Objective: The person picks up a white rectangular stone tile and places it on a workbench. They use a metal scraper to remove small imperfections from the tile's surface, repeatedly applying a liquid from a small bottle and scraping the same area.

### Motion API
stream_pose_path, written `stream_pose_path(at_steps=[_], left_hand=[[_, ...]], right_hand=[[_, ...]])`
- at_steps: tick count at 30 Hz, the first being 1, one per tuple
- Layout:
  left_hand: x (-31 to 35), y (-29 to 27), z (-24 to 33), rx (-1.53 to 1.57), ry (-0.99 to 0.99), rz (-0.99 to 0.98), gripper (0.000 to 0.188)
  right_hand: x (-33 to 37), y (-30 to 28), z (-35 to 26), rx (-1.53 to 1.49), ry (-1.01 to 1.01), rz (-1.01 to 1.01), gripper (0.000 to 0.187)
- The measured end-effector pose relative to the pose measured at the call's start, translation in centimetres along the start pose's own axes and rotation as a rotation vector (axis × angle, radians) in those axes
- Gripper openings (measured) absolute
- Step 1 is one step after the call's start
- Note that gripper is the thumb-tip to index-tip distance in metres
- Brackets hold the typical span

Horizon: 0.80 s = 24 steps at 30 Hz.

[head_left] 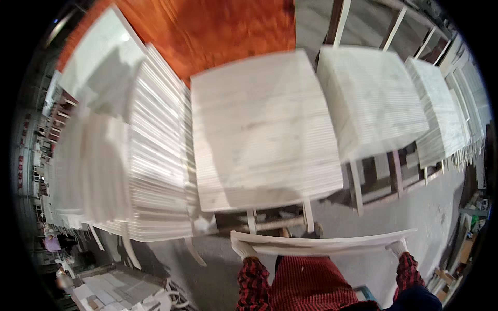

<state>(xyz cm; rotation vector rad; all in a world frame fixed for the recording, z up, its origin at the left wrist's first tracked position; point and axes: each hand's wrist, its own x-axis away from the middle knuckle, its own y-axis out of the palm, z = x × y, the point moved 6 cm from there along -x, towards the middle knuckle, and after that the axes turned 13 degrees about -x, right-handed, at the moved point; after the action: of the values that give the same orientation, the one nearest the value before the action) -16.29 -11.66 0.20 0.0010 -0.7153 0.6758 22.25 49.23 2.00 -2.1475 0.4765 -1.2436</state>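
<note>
A long, narrow white board (321, 244) lies level across the front of my body, gripped near its two ends. My left hand (245, 251), in a white glove, is closed round the left end. Near the right end my right hand (398, 248), also gloved, is closed on the same board. Just beyond it stands a big stack of thin white boards (264, 129), resting on pale wooden legs and apart from the board I hold. The undersides of my fingers are hidden.
More stacked white boards (161, 150) fill the left, blurred in part. Two further stacks (371, 98) line the right. An orange sheet (228, 31) covers the far area. White pieces lie on a low table (116, 290) at the lower left. Boxes (443, 277) stand at the right edge.
</note>
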Motion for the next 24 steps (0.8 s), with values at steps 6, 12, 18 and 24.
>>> stream_pose_path(at_steps=[6, 12, 18, 24], left_hand=[[9.5, 1.6, 6.6, -0.748, 0.14, -0.163, 0.094], [14.6, 2.1, 7.9, -0.591, 0.052, -0.484, 0.09], [15.2, -0.3, 7.6, -0.804, 0.157, -0.435, 0.08], [17.6, -5.1, 8.5, -1.377, 0.621, -0.383, 0.054]], right_hand=[[3.5, -9.0, 1.1, -0.89, 0.159, -0.086, 0.013], [4.8, -6.3, -0.6, -1.624, -0.046, 0.11, 0.018], [-8.4, -1.3, 3.8, -1.555, -0.158, -0.13, 0.035], [-7.2, -3.4, -4.1, -1.304, 0.098, 0.003, 0.063]])
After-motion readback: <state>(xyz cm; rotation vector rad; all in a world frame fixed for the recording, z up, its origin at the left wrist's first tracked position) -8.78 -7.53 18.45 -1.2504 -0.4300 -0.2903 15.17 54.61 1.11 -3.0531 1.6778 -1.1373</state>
